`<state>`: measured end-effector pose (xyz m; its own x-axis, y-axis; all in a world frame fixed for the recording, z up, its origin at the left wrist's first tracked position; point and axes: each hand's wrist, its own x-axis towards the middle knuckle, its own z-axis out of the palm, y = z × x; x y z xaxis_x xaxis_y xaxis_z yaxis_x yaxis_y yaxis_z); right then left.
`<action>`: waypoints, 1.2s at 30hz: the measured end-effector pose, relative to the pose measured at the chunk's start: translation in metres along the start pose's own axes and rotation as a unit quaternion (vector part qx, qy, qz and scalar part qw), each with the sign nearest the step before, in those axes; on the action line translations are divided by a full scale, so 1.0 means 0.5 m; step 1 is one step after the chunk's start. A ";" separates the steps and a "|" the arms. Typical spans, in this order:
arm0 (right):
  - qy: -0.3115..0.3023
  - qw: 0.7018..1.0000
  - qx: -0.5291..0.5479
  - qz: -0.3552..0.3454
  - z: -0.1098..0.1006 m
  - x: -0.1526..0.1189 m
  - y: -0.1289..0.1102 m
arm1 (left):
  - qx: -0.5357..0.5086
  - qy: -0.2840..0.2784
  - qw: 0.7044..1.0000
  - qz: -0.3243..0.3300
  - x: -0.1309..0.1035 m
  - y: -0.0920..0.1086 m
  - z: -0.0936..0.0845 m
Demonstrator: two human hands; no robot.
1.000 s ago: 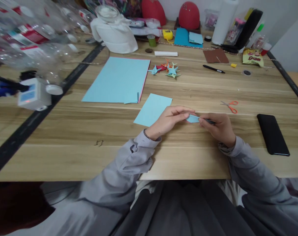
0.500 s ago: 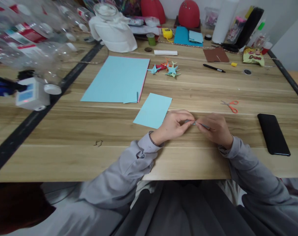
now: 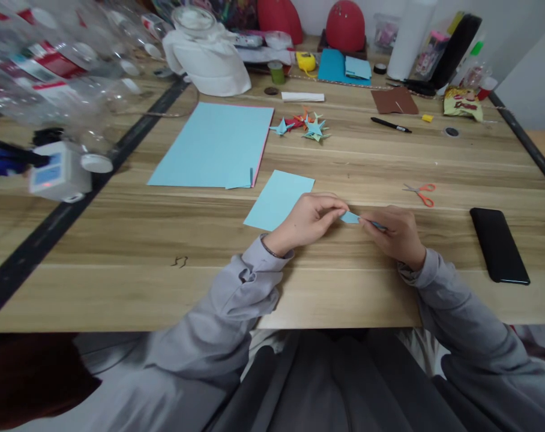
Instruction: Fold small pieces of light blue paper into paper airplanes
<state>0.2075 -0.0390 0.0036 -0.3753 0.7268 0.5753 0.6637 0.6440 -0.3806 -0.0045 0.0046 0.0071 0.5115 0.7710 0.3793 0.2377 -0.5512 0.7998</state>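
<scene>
Between my two hands is a small folded piece of blue paper (image 3: pixel 350 218), narrow and partly covered by fingers. My left hand (image 3: pixel 309 217) pinches its left end between thumb and fingers. The right end is pinched by my right hand (image 3: pixel 393 233), and a bit of blue shows beyond the thumb. Under and beside my left wrist lies a flat light-blue sheet (image 3: pixel 278 198). Small orange-handled scissors (image 3: pixel 423 193) rest beyond my right hand. Farther back sits a cluster of folded paper cranes (image 3: pixel 314 128) in blue, red, orange and green.
A stack of large blue sheets (image 3: pixel 213 144) lies at left centre. A black phone (image 3: pixel 500 246) is at the right. Behind are a pen (image 3: pixel 391 125), brown paper (image 3: pixel 395 101) and a yellow tape measure (image 3: pixel 305 61). Plastic bottles (image 3: pixel 51 78) crowd the left, near a white device (image 3: pixel 60 173).
My left hand has shifted left and slightly away from me, widening the gap between the hands. More of the folded blue paper now shows. My right hand has barely moved.
</scene>
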 end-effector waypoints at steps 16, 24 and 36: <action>-0.009 1.000 0.000 -0.003 0.003 -0.004 0.000 | -0.016 -0.006 0.999 0.033 -0.002 0.012 0.009; -0.032 0.999 0.006 0.034 0.000 -0.007 0.008 | 0.034 0.043 0.997 0.051 -0.001 0.007 0.005; -0.131 0.985 -0.108 0.023 0.009 -0.012 0.009 | 0.191 -0.030 0.963 0.185 -0.008 -0.007 0.034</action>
<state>0.2100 -0.0393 -0.0048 -0.4774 0.8090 0.3429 0.7957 0.5636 -0.2218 0.0065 -0.0018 -0.0051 0.6645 0.4851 0.5684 0.3105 -0.8711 0.3805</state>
